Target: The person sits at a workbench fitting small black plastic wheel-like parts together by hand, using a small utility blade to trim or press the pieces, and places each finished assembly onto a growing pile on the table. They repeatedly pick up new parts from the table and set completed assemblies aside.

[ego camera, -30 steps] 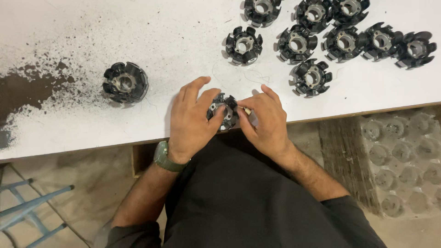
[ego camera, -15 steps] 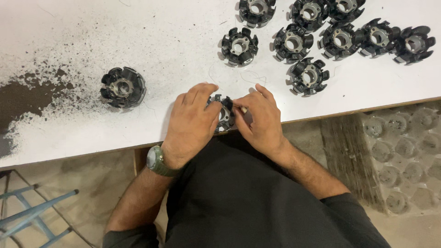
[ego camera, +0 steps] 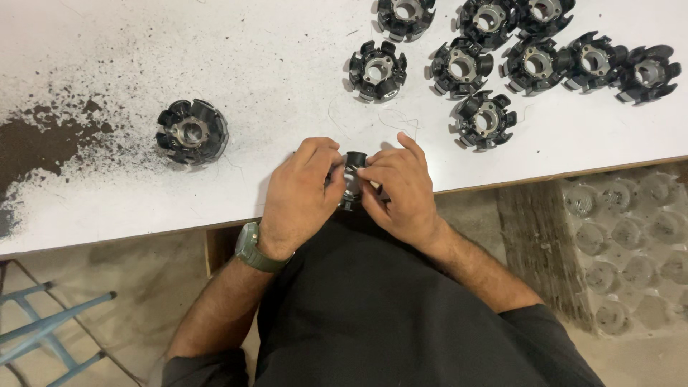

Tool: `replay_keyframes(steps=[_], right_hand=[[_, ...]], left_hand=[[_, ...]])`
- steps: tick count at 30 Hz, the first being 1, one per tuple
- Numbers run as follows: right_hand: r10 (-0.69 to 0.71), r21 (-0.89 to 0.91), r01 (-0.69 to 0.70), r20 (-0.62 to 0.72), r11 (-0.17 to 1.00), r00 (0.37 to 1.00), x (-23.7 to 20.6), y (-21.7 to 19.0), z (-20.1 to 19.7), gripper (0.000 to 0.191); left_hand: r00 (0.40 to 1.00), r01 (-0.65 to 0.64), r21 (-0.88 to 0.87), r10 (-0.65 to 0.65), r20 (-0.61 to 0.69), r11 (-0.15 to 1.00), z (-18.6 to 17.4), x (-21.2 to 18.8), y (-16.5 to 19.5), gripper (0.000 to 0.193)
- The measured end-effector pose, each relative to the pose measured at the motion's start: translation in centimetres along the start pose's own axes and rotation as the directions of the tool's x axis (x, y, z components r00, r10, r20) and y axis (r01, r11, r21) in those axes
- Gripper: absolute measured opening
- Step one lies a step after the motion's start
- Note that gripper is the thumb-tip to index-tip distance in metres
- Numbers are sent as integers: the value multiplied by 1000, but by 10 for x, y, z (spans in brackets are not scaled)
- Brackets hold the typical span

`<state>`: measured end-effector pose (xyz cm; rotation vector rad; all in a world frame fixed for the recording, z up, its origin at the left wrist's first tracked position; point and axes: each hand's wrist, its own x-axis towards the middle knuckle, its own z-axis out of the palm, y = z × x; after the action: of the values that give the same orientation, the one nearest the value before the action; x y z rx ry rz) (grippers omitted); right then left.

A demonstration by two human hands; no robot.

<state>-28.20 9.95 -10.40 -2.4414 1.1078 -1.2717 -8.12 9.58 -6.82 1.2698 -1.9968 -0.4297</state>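
Observation:
Both of my hands grip one black toothed stator core [ego camera: 353,174] at the near edge of the white table [ego camera: 215,57]. My left hand [ego camera: 299,195], with a green watch on its wrist, covers the part's left side. My right hand [ego camera: 400,188] wraps its right side, fingers curled over the top. Most of the core is hidden between my fingers; only a dark pole and a metal hub show.
A lone black stator core [ego camera: 192,131] sits left of my hands near a dark powder stain [ego camera: 39,140]. Several more cores [ego camera: 530,54] cluster at the far right. A clear plastic tray [ego camera: 631,236] lies on the floor at right, a blue frame [ego camera: 43,322] at lower left.
The held core has been turned between my hands, and my fingers have closed tighter around it. The view has shifted slightly; the other cores stay put.

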Motion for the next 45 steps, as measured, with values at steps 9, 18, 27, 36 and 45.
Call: replay_keyframes(steps=[9, 18, 27, 36, 45], right_hand=[[-43, 25, 43, -23, 999, 999, 3, -3, 0, 35], [-7, -85, 9, 31, 996, 1000, 1, 3, -1, 34], [208, -141, -254, -278, 957, 938, 2, 37, -41, 21], [165, -13, -171, -207, 985, 964, -6, 18, -22, 25], [168, 9, -169, -211, 986, 963, -12, 15, -29, 25]], left_hand=[[988, -111, 91, 120, -94, 990, 15, -9, -6, 22], [986, -79, 147, 100, -136, 986, 30, -14, -10, 21], [968, 178, 696, 3, -250, 695, -91, -3, -75, 109], [999, 11, 292, -24, 40, 956, -29, -4, -10, 101], [996, -46, 119, 54, -65, 992, 9, -3, 8, 44]])
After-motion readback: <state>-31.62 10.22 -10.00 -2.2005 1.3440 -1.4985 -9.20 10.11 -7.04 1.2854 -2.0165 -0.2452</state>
